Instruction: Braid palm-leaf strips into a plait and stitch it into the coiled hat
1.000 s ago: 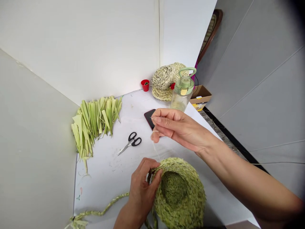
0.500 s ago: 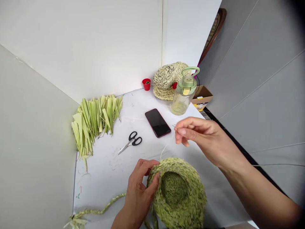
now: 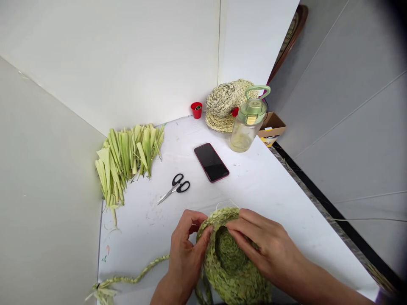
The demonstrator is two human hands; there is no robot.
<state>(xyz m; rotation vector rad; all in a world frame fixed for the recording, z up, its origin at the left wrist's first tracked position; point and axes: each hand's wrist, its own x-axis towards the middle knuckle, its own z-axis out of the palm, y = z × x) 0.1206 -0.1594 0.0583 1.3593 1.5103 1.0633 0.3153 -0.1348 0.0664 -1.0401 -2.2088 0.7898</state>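
Note:
A green hat woven from braided husk point(image 3: 237, 281) lies with its hollow crown facing me at the table's near edge. My left hand point(image 3: 187, 250) grips the left side of its brim between thumb and fingers. Over the brim's upper part, my right hand point(image 3: 259, 241) is closed in a pinch, fingertips close to the left thumb; what it pinches is too small to make out. A thin white thread point(image 3: 224, 203) loops above the brim. From under the left hand a green braid point(image 3: 140, 277) runs left to a tied, frayed end.
Black-handled scissors point(image 3: 174, 189) and a phone point(image 3: 211, 162) lie beyond the hat. Husk strips point(image 3: 127, 156) are heaped at the left. At the back stand a red cup point(image 3: 196, 110), a finished-looking woven hat point(image 3: 222, 101), a bottle point(image 3: 244, 131) and a cardboard box point(image 3: 273, 127).
My right hand has come down and left from beside the phone to the brim. The thread, seen as a short arc before, now loops above the brim. My left hand keeps its hold.

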